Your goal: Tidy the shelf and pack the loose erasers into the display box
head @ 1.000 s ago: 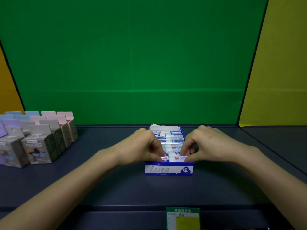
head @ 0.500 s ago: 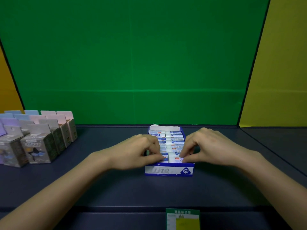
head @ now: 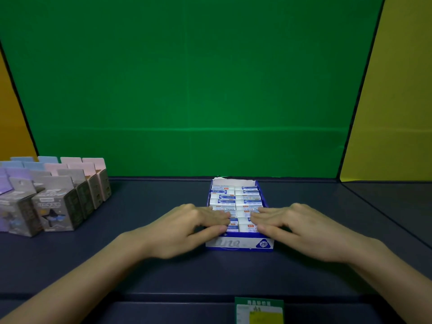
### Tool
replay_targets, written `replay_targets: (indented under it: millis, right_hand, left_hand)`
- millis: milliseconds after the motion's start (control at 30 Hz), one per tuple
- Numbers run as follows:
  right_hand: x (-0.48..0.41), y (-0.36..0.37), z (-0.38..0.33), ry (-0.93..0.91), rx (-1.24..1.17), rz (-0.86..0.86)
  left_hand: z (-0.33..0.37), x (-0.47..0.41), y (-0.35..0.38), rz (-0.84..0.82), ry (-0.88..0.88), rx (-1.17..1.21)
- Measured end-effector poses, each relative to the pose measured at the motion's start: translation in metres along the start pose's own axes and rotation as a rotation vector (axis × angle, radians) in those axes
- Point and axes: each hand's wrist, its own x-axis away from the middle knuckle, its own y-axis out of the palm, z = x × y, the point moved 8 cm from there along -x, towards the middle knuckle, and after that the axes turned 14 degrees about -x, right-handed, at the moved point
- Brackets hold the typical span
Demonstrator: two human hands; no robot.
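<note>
Display box (head: pixel 239 243) sits mid-shelf (head: pixel 163 272), front label facing the camera. Erasers (head: pixel 236 197) fill it in two rows, back to front; no loose ones visible on the shelf. Left hand (head: pixel 187 228) and right hand (head: pixel 301 228) lie flat over the front rows, fingers (head: pixel 217 217) extended, not gripping anything, pressing or levelling by the look of it. Packing looks nearly finished; likely left: seat the front erasers, straighten the box. Small product boxes (head: pixel 56 197) at far left stand in neat rows.
</note>
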Motion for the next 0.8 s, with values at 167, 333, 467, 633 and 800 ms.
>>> replay_targets:
  millis: [167, 333, 467, 633, 800]
  right_hand:
    - [0.006, 0.008, 0.009, 0.087, -0.179, 0.02]
    - [-0.005, 0.009, 0.022, 0.285, -0.599, 0.118]
    - [-0.017, 0.021, 0.027, 0.329, -0.69, 0.122]
    - [-0.025, 0.019, 0.031, 0.349, -0.672, 0.171]
    - [-0.034, 0.022, 0.035, 0.346, -0.665, 0.127]
  left_hand:
    - [-0.019, 0.006, 0.008, 0.019, -0.262, 0.238]
    - [-0.035, 0.006, 0.025, -0.033, -0.537, 0.551]
    - [-0.021, -0.001, 0.038, -0.038, -0.597, 0.637]
    - [-0.021, -0.006, 0.038, 0.021, -0.641, 0.648]
    - [-0.025, 0.0, 0.036, 0.036, -0.652, 0.631]
